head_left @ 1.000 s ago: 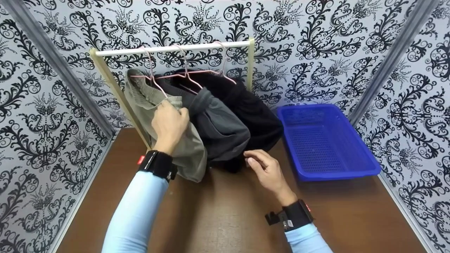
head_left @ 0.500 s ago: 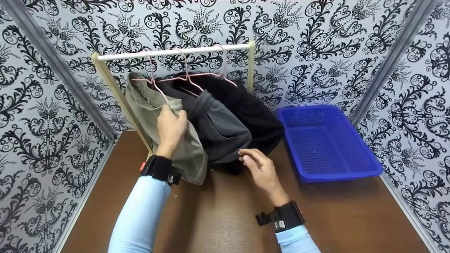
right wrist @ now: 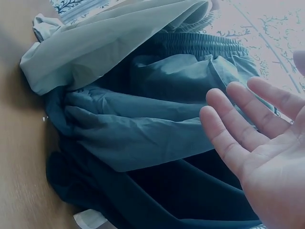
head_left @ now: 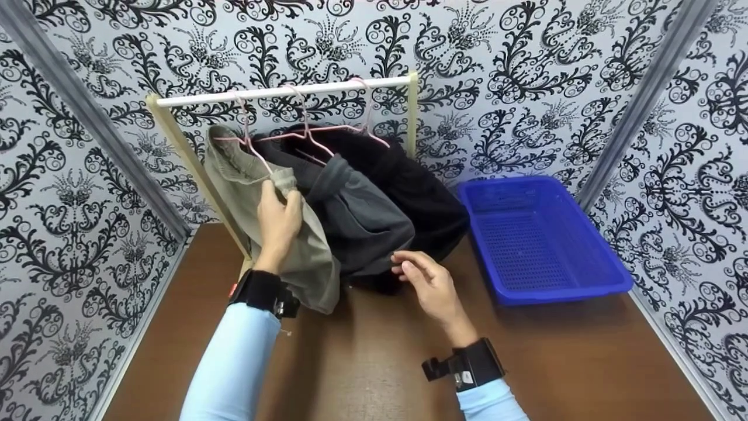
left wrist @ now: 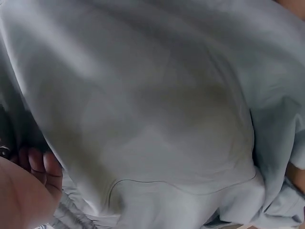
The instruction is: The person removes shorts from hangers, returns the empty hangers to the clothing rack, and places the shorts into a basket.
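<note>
Khaki pants (head_left: 318, 266) with a gathered elastic waistband hang from a pink hanger (head_left: 257, 153) at the rack's left end. My left hand (head_left: 279, 225) pinches their waistband at the hanger's near tip. Up close in the left wrist view, khaki cloth fills most of the picture, and curled fingers (left wrist: 50, 164) show at its lower left edge. Dark grey pants (head_left: 371, 222) and black pants (head_left: 435, 204) hang beside them on pink hangers. Beside the grey pants' lower edge, my right hand (head_left: 429, 286) hovers with loosely bent fingers, holding nothing.
A white rail (head_left: 269, 92) on pale yellow posts carries the hangers. To the right, a blue plastic basket (head_left: 497, 280) stands on the brown table (head_left: 374, 362). Patterned walls (head_left: 526, 88) with grey corner strips enclose the back and sides.
My left hand has slipped slightly lower at the khaki waistband, still gripping it. My right hand has shifted a little left toward the grey pants. The garments hang nearly as before.
</note>
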`<state>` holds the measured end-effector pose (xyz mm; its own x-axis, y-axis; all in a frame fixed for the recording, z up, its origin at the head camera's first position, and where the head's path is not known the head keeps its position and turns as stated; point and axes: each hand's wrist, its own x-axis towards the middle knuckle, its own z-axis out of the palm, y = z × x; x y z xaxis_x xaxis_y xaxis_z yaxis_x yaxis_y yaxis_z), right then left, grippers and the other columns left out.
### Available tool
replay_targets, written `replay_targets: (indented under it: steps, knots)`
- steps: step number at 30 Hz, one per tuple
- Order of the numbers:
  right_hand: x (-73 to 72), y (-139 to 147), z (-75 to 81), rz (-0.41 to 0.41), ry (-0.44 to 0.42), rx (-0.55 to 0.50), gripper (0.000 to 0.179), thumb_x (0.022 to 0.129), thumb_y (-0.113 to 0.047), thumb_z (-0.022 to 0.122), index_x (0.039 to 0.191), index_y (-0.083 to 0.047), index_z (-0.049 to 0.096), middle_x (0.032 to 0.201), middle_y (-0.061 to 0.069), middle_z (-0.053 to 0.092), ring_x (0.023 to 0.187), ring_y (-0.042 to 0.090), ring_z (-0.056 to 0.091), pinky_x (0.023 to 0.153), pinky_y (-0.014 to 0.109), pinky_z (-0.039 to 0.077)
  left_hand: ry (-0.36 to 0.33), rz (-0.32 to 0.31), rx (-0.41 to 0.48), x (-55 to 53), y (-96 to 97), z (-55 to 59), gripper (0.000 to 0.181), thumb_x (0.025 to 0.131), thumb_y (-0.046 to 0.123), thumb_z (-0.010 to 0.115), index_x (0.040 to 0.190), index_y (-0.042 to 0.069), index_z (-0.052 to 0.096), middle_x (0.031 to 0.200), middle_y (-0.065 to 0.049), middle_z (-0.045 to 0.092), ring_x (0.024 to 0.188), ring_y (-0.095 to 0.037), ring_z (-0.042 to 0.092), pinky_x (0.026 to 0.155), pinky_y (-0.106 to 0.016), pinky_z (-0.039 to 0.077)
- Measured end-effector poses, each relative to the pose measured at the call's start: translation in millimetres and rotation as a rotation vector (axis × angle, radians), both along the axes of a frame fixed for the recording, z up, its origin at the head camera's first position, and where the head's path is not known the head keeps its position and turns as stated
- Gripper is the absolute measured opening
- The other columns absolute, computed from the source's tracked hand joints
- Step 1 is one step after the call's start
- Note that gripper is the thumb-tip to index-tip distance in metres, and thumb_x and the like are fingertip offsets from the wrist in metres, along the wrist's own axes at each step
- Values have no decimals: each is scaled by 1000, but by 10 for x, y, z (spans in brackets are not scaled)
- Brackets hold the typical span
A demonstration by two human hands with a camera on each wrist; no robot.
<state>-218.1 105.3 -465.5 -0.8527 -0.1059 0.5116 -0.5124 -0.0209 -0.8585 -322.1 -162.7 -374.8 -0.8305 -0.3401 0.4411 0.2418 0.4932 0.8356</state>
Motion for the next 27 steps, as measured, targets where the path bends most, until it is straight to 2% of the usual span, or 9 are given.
replay_targets:
  steps: [5,12,15,20,27]
  knots:
    - [13,8,-38,5,-30,-6,29,105,-1,52,124,17,62,118,29,67,101,30,71,85,27,58,29,-23,61,10,-31,-31,23,92,13,55,112,3,58,103,-15,64,88,-27,53,79,-35,42]
    - [2,-2,-49,6,-28,-3,28,104,-1,52,124,16,63,118,28,67,100,32,71,85,32,59,61,-36,53,36,-1,46,9,90,12,55,94,8,47,82,-5,48,76,-23,49,68,-30,38]
    - [-7,-7,-48,10,-24,-3,28,104,-1,52,123,17,63,117,29,67,100,27,72,85,30,59,87,-38,45,40,19,80,10,89,11,55,93,7,46,81,-4,47,75,-23,49,67,-29,37]
    - [-18,1,-51,6,-19,-5,27,104,1,51,123,17,63,117,30,67,98,11,70,83,24,58,109,-33,33,32,48,102,12,88,11,56,95,5,48,87,-8,51,80,-24,50,71,-32,39]
    - [-35,14,-59,7,-28,-6,26,102,3,54,123,15,64,117,31,66,98,9,70,83,26,58,122,-29,35,62,48,78,12,88,12,57,93,7,47,81,-5,50,74,-24,50,66,-31,38]
